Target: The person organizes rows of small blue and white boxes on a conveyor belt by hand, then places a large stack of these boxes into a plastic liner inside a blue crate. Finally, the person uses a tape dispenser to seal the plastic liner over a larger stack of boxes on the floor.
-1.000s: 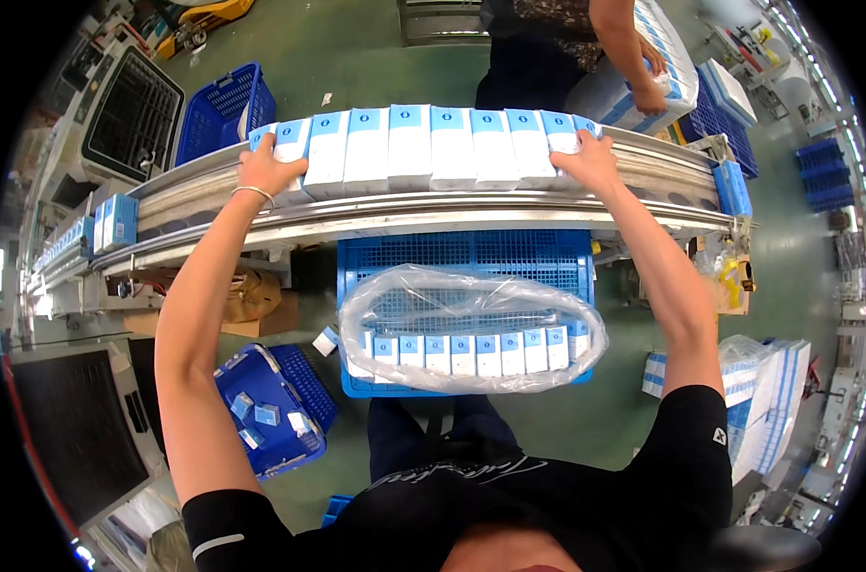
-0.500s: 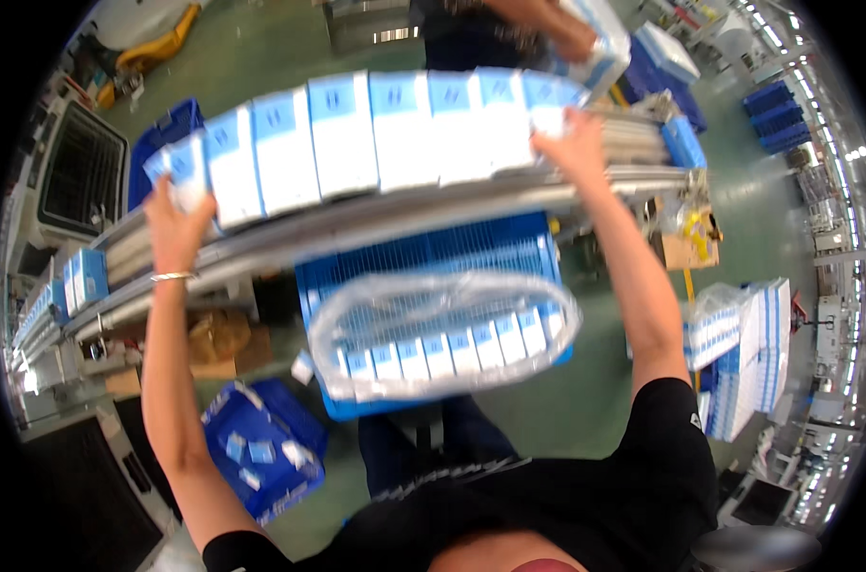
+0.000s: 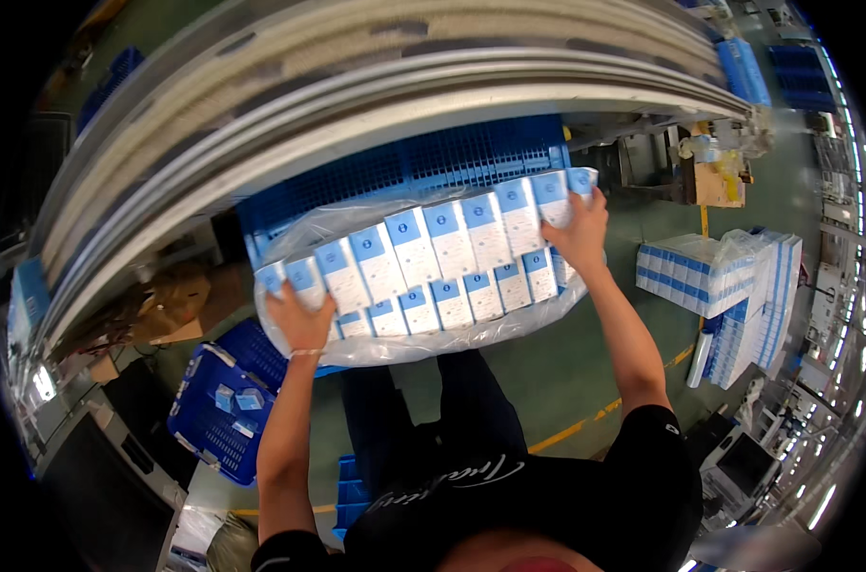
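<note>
My left hand (image 3: 301,319) and my right hand (image 3: 579,234) are closed on the two ends of a long row of small blue-and-white cartons (image 3: 412,250), squeezed together side by side. The held row slants up toward the right. Just nearer to me, a second row of matching cartons (image 3: 450,305) stands inside a clear plastic bag (image 3: 414,351). The bag lines a blue plastic crate (image 3: 404,170), and its open rim spreads around both rows. Whether the held row touches the crate's bottom, I cannot tell.
A conveyor (image 3: 385,76) with a metal rail crosses beyond the crate. At lower left, a blue basket (image 3: 209,419) holds a few loose cartons. Stacked wrapped cartons (image 3: 738,286) stand on the right. A cardboard box (image 3: 717,186) sits under the conveyor's right end.
Both hands have brought the carton row off the conveyor, toward me and down into the bag in the crate. The view has tipped nearer to the crate.
</note>
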A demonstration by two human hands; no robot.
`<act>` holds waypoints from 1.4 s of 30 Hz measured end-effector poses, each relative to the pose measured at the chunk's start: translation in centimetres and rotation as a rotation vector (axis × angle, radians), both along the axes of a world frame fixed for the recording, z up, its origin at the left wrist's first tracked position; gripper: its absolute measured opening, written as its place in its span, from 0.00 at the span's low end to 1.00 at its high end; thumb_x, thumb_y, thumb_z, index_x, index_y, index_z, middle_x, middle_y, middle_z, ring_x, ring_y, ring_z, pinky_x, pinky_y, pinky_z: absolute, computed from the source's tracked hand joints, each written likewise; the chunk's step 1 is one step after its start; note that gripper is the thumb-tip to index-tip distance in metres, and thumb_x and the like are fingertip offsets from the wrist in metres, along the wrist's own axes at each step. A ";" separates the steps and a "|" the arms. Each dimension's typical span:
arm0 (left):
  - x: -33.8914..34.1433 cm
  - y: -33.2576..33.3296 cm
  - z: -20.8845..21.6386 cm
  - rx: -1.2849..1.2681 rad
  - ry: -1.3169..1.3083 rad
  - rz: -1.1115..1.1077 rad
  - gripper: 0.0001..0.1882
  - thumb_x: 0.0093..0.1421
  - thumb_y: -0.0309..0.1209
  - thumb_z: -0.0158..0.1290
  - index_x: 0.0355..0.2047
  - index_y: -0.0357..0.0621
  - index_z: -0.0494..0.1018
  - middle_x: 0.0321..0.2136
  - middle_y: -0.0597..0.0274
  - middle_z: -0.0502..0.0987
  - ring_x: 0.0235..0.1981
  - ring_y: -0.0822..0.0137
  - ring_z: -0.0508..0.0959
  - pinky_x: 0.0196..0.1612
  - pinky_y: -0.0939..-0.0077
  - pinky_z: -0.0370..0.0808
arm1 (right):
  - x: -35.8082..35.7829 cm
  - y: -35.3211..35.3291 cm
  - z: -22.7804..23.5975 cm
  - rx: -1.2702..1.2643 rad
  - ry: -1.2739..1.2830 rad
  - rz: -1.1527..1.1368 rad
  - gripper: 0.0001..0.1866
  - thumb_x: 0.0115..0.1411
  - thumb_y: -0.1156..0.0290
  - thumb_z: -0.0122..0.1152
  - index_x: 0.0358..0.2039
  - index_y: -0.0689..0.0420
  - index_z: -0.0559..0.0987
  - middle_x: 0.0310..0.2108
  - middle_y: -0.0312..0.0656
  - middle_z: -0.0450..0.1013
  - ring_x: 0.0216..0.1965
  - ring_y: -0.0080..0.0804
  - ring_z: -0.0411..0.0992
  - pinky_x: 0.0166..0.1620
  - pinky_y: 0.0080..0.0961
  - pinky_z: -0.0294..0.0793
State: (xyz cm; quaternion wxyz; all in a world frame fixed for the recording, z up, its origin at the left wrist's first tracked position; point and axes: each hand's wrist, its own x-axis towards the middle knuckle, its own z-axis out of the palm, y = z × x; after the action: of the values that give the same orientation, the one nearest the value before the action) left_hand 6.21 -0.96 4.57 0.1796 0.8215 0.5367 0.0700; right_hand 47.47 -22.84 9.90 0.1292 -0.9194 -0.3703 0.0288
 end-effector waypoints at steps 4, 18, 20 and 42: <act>-1.6 -0.7 -8.0 -0.011 0.042 -0.217 0.45 0.49 0.47 0.60 0.61 0.38 0.55 0.51 0.26 0.61 0.52 0.37 0.65 0.52 0.49 0.64 | 0.0 -3.8 -8.7 -0.193 -0.056 0.065 0.40 0.39 0.53 0.70 0.53 0.56 0.69 0.59 0.67 0.48 0.54 0.67 0.55 0.54 0.52 0.60; 1.4 12.7 -4.5 -0.617 0.472 0.041 0.28 0.51 0.51 0.55 0.44 0.43 0.71 0.41 0.49 0.73 0.44 0.50 0.73 0.45 0.59 0.72 | 2.5 -6.0 -9.0 -0.129 0.069 0.144 0.38 0.44 0.47 0.69 0.51 0.58 0.72 0.56 0.66 0.54 0.53 0.65 0.59 0.51 0.50 0.65; 3.2 9.8 -2.1 -0.088 0.538 -0.233 0.19 0.51 0.37 0.54 0.42 0.41 0.70 0.46 0.50 0.72 0.45 0.52 0.73 0.43 0.61 0.73 | 2.8 -6.4 -8.1 -0.096 0.143 0.112 0.37 0.44 0.47 0.68 0.50 0.58 0.73 0.55 0.66 0.56 0.53 0.64 0.60 0.51 0.50 0.65; 39.7 -12.4 -6.2 -0.517 -0.115 -0.930 0.35 0.53 0.50 0.54 0.56 0.44 0.62 0.52 0.55 0.68 0.51 0.56 0.70 0.53 0.63 0.66 | 14.0 -10.6 -14.7 -0.058 1.075 -0.336 0.24 0.52 0.69 0.60 0.50 0.59 0.70 0.43 0.45 0.73 0.36 0.31 0.75 0.31 0.28 0.77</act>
State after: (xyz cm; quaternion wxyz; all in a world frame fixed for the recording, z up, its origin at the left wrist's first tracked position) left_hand 45.91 -13.34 -1.60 0.4175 0.8963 0.1049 -0.1066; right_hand 61.46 -33.46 -4.85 0.2772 -0.8248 -0.1000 0.4826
